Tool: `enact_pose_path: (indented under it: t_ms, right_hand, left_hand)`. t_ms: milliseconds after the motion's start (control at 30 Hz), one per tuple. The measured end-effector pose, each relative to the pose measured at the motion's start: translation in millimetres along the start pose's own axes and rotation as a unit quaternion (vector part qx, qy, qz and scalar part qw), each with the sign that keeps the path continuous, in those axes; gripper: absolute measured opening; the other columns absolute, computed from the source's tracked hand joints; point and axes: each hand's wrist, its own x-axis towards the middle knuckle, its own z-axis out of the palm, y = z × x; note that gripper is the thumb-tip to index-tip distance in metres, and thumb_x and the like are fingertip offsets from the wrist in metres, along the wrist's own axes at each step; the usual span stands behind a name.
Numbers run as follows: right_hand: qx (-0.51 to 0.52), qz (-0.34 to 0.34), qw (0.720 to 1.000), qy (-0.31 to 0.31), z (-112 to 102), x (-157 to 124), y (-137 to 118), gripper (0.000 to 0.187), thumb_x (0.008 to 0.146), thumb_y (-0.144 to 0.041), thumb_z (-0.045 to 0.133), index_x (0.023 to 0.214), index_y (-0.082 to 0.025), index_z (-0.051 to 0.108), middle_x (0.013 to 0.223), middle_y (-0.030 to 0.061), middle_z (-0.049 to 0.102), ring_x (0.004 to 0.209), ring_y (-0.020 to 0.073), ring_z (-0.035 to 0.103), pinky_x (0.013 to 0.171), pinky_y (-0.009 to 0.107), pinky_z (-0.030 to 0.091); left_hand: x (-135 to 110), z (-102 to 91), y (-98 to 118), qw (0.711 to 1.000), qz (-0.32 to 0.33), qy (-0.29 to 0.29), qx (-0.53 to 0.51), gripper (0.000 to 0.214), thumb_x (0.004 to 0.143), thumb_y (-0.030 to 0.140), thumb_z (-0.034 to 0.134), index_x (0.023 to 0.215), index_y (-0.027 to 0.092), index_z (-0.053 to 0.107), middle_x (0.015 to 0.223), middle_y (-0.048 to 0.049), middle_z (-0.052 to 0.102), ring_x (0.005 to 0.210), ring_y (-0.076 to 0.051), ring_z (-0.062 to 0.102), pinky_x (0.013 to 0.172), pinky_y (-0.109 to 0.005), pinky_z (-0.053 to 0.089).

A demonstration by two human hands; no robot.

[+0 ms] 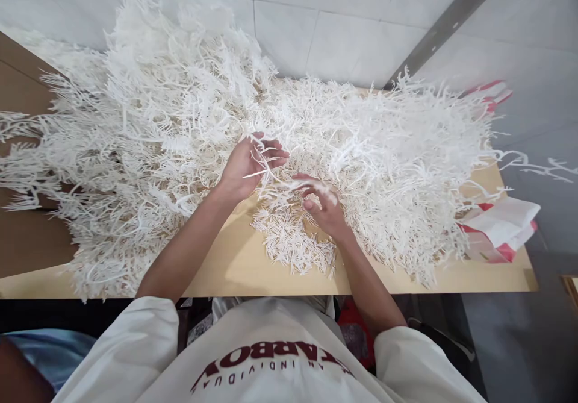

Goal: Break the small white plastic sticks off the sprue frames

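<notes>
My left hand is turned palm inward over the middle of the table, its fingers half curled round a thin white branched strand that looks like plastic. Just right of it and nearer to me, my right hand has curled fingers, with a blurred white strand across their tips. Below both hands lies a small pile of short white pieces. A big tangled heap of white branched strands rises on the left, and a lower heap spreads on the right.
The pale yellow table ends close to my body. Red and white plastic bags lie at its right end. Brown cardboard stands on the left. Behind the table is a tiled wall with a metal post. Blue cloth shows at lower left.
</notes>
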Motion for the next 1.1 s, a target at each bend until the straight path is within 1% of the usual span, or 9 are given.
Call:
enact_pose_path:
  t_ms: [100,167,267,367,500,633,767,967,1100]
  right_hand:
    - [-0.012,0.053,0.998,-0.042,3.6,1.1,-5.7,0.060,0.079,-0.059,0.066,0.131,-0.032,0.056,0.135,0.0060,0.060,0.117,0.0233,0.060,0.098,0.045,0.050]
    - [0.008,0.084,0.995,-0.052,5.4,0.8,-8.3,0.051,0.077,-0.052,0.071,0.122,-0.031,0.062,0.125,0.0042,0.066,0.108,0.0208,0.062,0.096,0.042,0.050]
    - [0.065,0.101,0.993,-0.020,3.8,-0.7,-7.9,0.021,0.081,-0.046,0.070,0.092,-0.027,0.070,0.094,0.0006,0.071,0.083,0.0147,0.064,0.078,0.033,0.053]
    - [0.126,0.120,0.982,0.075,-1.3,-1.1,-6.1,0.022,0.086,-0.046,0.064,0.080,-0.026,0.067,0.074,-0.0021,0.064,0.059,0.0087,0.052,0.054,0.025,0.044]
    - [0.228,0.148,0.952,0.140,-5.0,1.6,-8.3,0.024,0.084,-0.052,0.065,0.095,-0.030,0.059,0.072,-0.0050,0.052,0.049,0.0058,0.040,0.044,0.022,0.038]
    - [0.282,0.146,0.946,0.064,-7.3,3.2,-8.2,0.042,0.075,-0.061,0.070,0.103,-0.032,0.057,0.090,-0.0027,0.056,0.054,0.0052,0.046,0.048,0.024,0.044]
    - [0.262,0.134,0.956,0.001,-12.7,1.3,-6.5,0.064,0.063,-0.040,0.086,0.118,-0.038,0.053,0.119,-0.0008,0.056,0.056,0.0033,0.048,0.048,0.024,0.045]
    - [0.225,0.158,0.961,-0.031,-13.9,-0.2,-12.5,0.032,0.089,-0.039,0.061,0.119,-0.032,0.053,0.104,-0.0002,0.069,0.060,0.0059,0.059,0.060,0.025,0.051]
    - [0.210,0.146,0.966,-0.029,-12.3,-0.4,-8.5,0.040,0.092,-0.052,0.050,0.126,-0.031,0.050,0.100,0.0011,0.071,0.048,0.0042,0.051,0.045,0.023,0.039]
  left_hand:
    - [-1.9,5.9,-13.4,0.998,0.055,0.007,-0.012,0.024,0.086,0.041,0.063,0.082,0.019,0.053,0.082,-0.0005,0.070,0.082,-0.015,0.072,0.080,-0.029,0.058]
    - [-3.7,8.2,-17.9,0.997,0.073,0.002,0.000,0.028,0.086,0.046,0.063,0.084,0.020,0.052,0.086,-0.0007,0.070,0.087,-0.016,0.072,0.082,-0.030,0.058]
    - [-4.6,6.1,-14.1,0.994,0.106,0.007,0.030,0.030,0.086,0.049,0.064,0.086,0.022,0.052,0.086,0.0006,0.069,0.082,-0.013,0.071,0.075,-0.025,0.058]
    - [-4.1,-0.5,-1.4,0.985,0.143,0.042,0.082,0.030,0.084,0.048,0.067,0.081,0.023,0.051,0.080,0.0015,0.068,0.069,-0.010,0.068,0.060,-0.021,0.054]
    - [-4.2,-6.0,11.4,0.977,0.158,0.042,0.140,0.033,0.080,0.047,0.072,0.077,0.023,0.051,0.076,0.0007,0.067,0.065,-0.011,0.065,0.047,-0.020,0.046]
    - [-1.4,-9.3,14.3,0.975,0.180,0.051,0.121,0.033,0.082,0.050,0.069,0.079,0.024,0.049,0.075,0.0033,0.065,0.058,-0.009,0.061,0.044,-0.021,0.041]
    - [1.6,-15.8,22.0,0.974,0.211,0.050,0.059,0.026,0.091,0.042,0.060,0.077,0.023,0.049,0.079,0.0051,0.064,0.057,-0.007,0.060,0.044,-0.022,0.039]
    - [-4.4,-12.8,34.2,0.974,0.208,0.084,0.028,0.028,0.091,0.048,0.059,0.085,0.022,0.051,0.083,0.0037,0.063,0.068,-0.009,0.066,0.049,-0.021,0.041]
    - [-6.7,-7.7,22.2,0.974,0.203,0.038,0.088,0.026,0.091,0.047,0.059,0.085,0.025,0.047,0.080,0.0057,0.067,0.066,-0.011,0.067,0.049,-0.023,0.043]
